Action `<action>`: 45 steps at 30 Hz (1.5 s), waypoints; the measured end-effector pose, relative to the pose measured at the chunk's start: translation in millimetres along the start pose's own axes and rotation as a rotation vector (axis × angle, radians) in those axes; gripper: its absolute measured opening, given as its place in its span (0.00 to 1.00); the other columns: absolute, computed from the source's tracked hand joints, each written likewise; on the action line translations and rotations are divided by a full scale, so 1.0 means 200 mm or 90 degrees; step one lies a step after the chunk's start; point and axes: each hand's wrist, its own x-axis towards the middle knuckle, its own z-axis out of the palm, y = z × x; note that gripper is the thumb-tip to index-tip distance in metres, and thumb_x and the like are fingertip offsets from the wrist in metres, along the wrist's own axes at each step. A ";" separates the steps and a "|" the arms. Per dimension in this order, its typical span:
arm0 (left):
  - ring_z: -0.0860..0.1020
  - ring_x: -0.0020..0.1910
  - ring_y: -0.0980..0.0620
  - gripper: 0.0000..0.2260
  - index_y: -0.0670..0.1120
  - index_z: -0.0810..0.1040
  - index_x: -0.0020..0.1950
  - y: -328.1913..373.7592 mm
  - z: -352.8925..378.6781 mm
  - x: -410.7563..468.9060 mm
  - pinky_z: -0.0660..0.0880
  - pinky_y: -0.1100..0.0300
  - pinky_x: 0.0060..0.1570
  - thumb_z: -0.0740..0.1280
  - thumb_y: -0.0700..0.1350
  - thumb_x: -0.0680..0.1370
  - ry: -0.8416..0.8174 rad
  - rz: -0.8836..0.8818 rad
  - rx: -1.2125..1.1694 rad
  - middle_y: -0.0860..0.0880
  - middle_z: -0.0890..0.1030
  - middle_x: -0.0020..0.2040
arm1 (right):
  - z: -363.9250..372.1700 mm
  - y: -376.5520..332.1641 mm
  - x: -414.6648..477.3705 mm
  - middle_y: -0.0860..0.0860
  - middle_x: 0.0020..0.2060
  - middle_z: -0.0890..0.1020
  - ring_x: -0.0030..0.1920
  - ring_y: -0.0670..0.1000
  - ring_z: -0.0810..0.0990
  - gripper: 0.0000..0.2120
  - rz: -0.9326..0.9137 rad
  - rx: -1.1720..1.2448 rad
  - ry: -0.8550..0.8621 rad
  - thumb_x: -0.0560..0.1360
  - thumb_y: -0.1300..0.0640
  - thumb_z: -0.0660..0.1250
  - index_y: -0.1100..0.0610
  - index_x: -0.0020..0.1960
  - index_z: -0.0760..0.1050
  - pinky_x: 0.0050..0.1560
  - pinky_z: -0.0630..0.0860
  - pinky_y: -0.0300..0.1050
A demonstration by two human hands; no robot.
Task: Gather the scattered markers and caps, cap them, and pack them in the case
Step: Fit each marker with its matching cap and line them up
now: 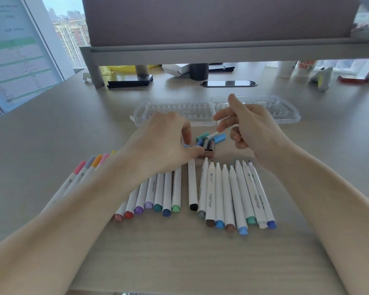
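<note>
Two rows of white markers lie on the desk. The left row (158,192) runs under my left forearm and wears coloured caps (90,162) at its far end. The right row (228,192) lies uncapped, tips pointing away, and a black-ended marker (192,184) sits between the rows. Several loose caps (211,143) are piled just beyond the tips: teal, blue, dark and brown. My left hand (164,141) curls down over this pile, thumb and fingers pinching what looks like a small blue cap (186,145). My right hand (249,128) hovers above, fingers loose, holding nothing. The clear case (285,111) lies open behind.
A grey monitor shelf (200,52) spans the back of the desk, with a black phone (130,80), a dark cup (198,71), paper cups (303,68) and a cable grommet (228,83) under and near it. The desk's front edge (179,288) is close to me.
</note>
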 end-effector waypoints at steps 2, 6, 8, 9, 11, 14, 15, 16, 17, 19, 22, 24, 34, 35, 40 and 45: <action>0.74 0.35 0.59 0.12 0.56 0.77 0.41 0.01 -0.02 -0.01 0.67 0.62 0.32 0.76 0.60 0.73 -0.033 0.006 -0.010 0.57 0.76 0.36 | 0.00 0.00 0.00 0.51 0.35 0.83 0.26 0.46 0.68 0.26 0.002 0.004 0.008 0.85 0.40 0.57 0.59 0.48 0.84 0.25 0.64 0.38; 0.76 0.35 0.58 0.07 0.56 0.79 0.43 0.01 -0.04 -0.03 0.66 0.64 0.32 0.75 0.54 0.75 -0.121 0.029 0.005 0.56 0.77 0.36 | 0.00 0.00 0.00 0.51 0.35 0.83 0.27 0.46 0.68 0.27 0.007 0.000 0.012 0.85 0.40 0.56 0.59 0.48 0.84 0.25 0.64 0.37; 0.76 0.34 0.59 0.06 0.56 0.79 0.43 0.00 -0.05 -0.04 0.66 0.65 0.32 0.75 0.52 0.76 -0.148 0.023 -0.010 0.56 0.78 0.36 | 0.00 0.00 0.00 0.51 0.35 0.83 0.27 0.46 0.68 0.27 0.007 0.002 0.011 0.85 0.40 0.56 0.59 0.48 0.84 0.25 0.64 0.37; 0.75 0.34 0.59 0.05 0.56 0.80 0.44 0.00 -0.06 -0.05 0.66 0.66 0.32 0.75 0.52 0.76 -0.155 0.022 -0.020 0.56 0.77 0.36 | -0.01 0.00 0.00 0.51 0.35 0.83 0.27 0.46 0.68 0.27 0.007 0.004 0.012 0.85 0.40 0.56 0.59 0.48 0.84 0.25 0.64 0.37; 0.74 0.32 0.60 0.05 0.56 0.80 0.44 0.01 -0.08 -0.05 0.65 0.66 0.32 0.74 0.53 0.77 -0.147 0.024 -0.042 0.57 0.76 0.35 | -0.01 0.00 0.01 0.51 0.35 0.83 0.27 0.47 0.69 0.27 0.007 0.000 0.017 0.85 0.40 0.56 0.59 0.48 0.84 0.25 0.65 0.37; 0.75 0.33 0.60 0.08 0.55 0.81 0.44 0.06 -0.08 -0.05 0.66 0.65 0.32 0.72 0.57 0.77 -0.154 0.014 -0.045 0.57 0.77 0.34 | 0.00 0.01 0.00 0.51 0.34 0.83 0.27 0.47 0.69 0.27 0.010 -0.007 0.020 0.85 0.40 0.56 0.59 0.48 0.84 0.24 0.65 0.37; 0.77 0.35 0.59 0.09 0.54 0.82 0.44 0.08 -0.07 -0.05 0.68 0.64 0.32 0.72 0.57 0.77 -0.173 0.010 -0.033 0.56 0.79 0.35 | 0.00 0.00 0.00 0.51 0.35 0.83 0.27 0.46 0.69 0.27 0.011 -0.007 0.018 0.85 0.40 0.56 0.58 0.48 0.84 0.24 0.65 0.37; 0.79 0.36 0.56 0.10 0.51 0.83 0.43 0.10 -0.06 -0.05 0.71 0.61 0.32 0.72 0.57 0.77 -0.195 0.005 -0.020 0.53 0.81 0.37 | -0.01 0.00 0.00 0.51 0.35 0.83 0.27 0.46 0.69 0.27 0.010 -0.007 0.017 0.85 0.40 0.55 0.58 0.48 0.84 0.24 0.65 0.37; 0.81 0.39 0.53 0.12 0.49 0.84 0.44 0.11 -0.06 -0.05 0.75 0.56 0.34 0.72 0.57 0.77 -0.213 -0.004 -0.011 0.50 0.83 0.38 | -0.01 0.00 0.00 0.51 0.35 0.83 0.27 0.46 0.69 0.27 0.009 -0.008 0.016 0.85 0.40 0.55 0.58 0.48 0.84 0.25 0.65 0.37; 0.82 0.42 0.48 0.14 0.46 0.84 0.43 0.12 -0.05 -0.05 0.80 0.49 0.43 0.72 0.57 0.76 -0.228 -0.024 -0.003 0.46 0.84 0.41 | -0.01 0.00 0.00 0.51 0.35 0.83 0.27 0.46 0.69 0.27 0.007 -0.009 0.016 0.85 0.40 0.55 0.58 0.48 0.84 0.24 0.65 0.37; 0.82 0.41 0.48 0.14 0.48 0.82 0.40 0.13 -0.04 -0.05 0.82 0.46 0.46 0.72 0.58 0.74 -0.218 -0.039 0.024 0.49 0.84 0.40 | -0.01 0.00 0.01 0.51 0.35 0.83 0.27 0.46 0.69 0.27 0.009 -0.009 0.017 0.85 0.40 0.55 0.59 0.48 0.84 0.24 0.65 0.36; 0.82 0.40 0.49 0.14 0.49 0.81 0.38 0.14 -0.04 -0.05 0.82 0.47 0.46 0.71 0.59 0.73 -0.214 -0.038 0.050 0.50 0.84 0.38 | -0.01 0.00 0.01 0.51 0.35 0.83 0.27 0.47 0.69 0.27 0.008 -0.012 0.015 0.85 0.41 0.55 0.59 0.49 0.84 0.24 0.65 0.37; 0.80 0.35 0.51 0.16 0.47 0.85 0.36 0.14 -0.13 0.00 0.78 0.56 0.39 0.71 0.58 0.74 -0.165 -0.074 -0.097 0.51 0.83 0.34 | -0.01 0.00 0.01 0.51 0.35 0.85 0.27 0.47 0.69 0.27 0.020 0.010 -0.011 0.84 0.39 0.57 0.59 0.49 0.84 0.24 0.65 0.37; 0.82 0.38 0.52 0.15 0.48 0.86 0.38 0.13 -0.14 0.02 0.81 0.55 0.43 0.71 0.58 0.75 -0.125 -0.081 -0.142 0.50 0.85 0.38 | -0.01 0.00 0.01 0.51 0.37 0.86 0.28 0.47 0.70 0.27 0.029 0.021 -0.034 0.83 0.38 0.57 0.59 0.49 0.84 0.25 0.65 0.38; 0.72 0.29 0.59 0.15 0.48 0.87 0.39 0.14 -0.12 0.14 0.74 0.58 0.38 0.70 0.55 0.78 0.023 -0.083 -0.295 0.50 0.76 0.31 | 0.00 0.00 0.00 0.56 0.48 0.88 0.29 0.47 0.72 0.28 0.081 0.084 -0.194 0.82 0.37 0.59 0.60 0.57 0.82 0.27 0.68 0.38; 0.79 0.40 0.60 0.07 0.50 0.86 0.46 0.13 -0.06 0.22 0.74 0.62 0.42 0.71 0.51 0.80 0.010 -0.074 -0.303 0.58 0.82 0.35 | -0.02 -0.01 0.00 0.53 0.43 0.87 0.28 0.45 0.71 0.17 0.094 0.128 -0.198 0.84 0.49 0.62 0.61 0.57 0.83 0.26 0.68 0.36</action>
